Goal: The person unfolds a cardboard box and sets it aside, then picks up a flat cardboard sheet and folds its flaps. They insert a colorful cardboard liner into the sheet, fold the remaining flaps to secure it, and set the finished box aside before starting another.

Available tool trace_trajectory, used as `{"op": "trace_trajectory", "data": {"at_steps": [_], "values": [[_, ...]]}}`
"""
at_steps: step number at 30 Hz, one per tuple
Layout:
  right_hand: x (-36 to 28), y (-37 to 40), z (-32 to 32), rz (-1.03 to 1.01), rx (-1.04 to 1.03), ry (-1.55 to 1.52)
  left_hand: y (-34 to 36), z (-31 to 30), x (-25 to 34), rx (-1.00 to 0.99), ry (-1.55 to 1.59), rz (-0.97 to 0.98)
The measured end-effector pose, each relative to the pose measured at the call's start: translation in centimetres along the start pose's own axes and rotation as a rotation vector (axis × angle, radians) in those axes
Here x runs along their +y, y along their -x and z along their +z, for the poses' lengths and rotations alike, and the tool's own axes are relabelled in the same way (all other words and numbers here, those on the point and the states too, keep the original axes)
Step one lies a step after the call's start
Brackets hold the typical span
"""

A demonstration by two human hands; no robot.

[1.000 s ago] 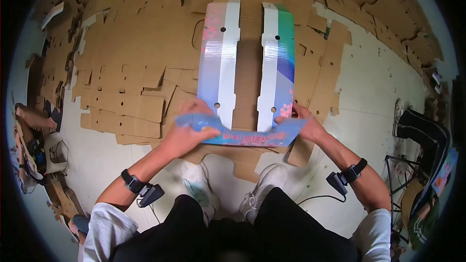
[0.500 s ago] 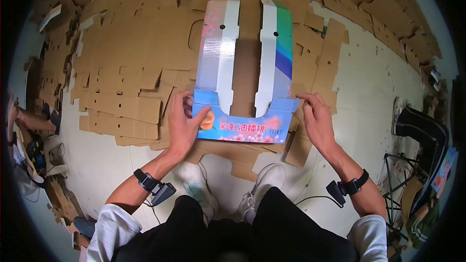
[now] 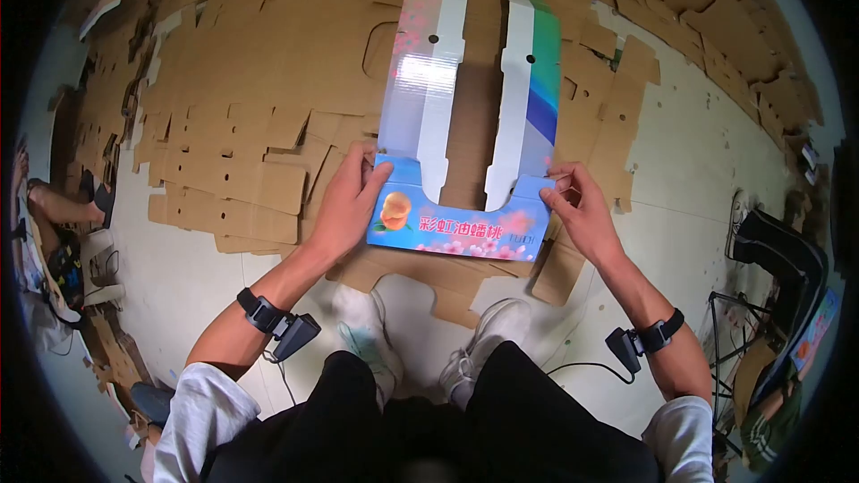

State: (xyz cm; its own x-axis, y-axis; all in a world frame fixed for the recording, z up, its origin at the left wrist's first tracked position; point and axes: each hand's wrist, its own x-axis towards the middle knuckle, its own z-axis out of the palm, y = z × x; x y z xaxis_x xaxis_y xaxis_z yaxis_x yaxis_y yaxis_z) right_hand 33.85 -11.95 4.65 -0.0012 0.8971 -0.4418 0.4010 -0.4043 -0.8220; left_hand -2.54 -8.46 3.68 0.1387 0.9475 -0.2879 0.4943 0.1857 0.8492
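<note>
A printed cardboard fruit box (image 3: pixel 452 243), partly folded, lies in front of me, its blue front panel showing a peach, pink blossoms and red Chinese lettering. Its two long sides run away from me with white inner flaps (image 3: pixel 514 107) and round holes; plain brown board shows between them. My left hand (image 3: pixel 347 206) grips the near left corner, thumb on the blue flap and fingers behind the edge. At the near right corner, my right hand (image 3: pixel 577 207) pinches the blue tab between thumb and fingers.
Flattened brown cardboard sheets (image 3: pixel 268 63) cover much of the pale tiled floor (image 3: pixel 676 143). My white shoes (image 3: pixel 497 331) stand just below the box. Other people's legs (image 3: pixel 67 201) show at the left edge, and a black folding chair (image 3: pixel 783 250) is at the right.
The box has shifted slightly right in view and turned a little. My right hand has closed on its right corner tab, and my left hand has moved up along the left corner.
</note>
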Motion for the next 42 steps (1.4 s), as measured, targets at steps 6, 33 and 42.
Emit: {"op": "trace_trajectory", "data": {"at_steps": [6,33,42], "values": [[1.7,-1.6,0.6,-0.037,-0.013,0.009,-1.0,0.4,-0.8,-0.004,0.053,0.117],[-4.0,-12.0,-2.7,-0.145,0.136,0.303,0.6,1.9,0.0,-0.445,-0.779,1.069],[-6.4,-13.8,1.1,-0.125,0.272,0.704,-0.3,5.5,0.6,-0.554,-0.508,1.320]]}}
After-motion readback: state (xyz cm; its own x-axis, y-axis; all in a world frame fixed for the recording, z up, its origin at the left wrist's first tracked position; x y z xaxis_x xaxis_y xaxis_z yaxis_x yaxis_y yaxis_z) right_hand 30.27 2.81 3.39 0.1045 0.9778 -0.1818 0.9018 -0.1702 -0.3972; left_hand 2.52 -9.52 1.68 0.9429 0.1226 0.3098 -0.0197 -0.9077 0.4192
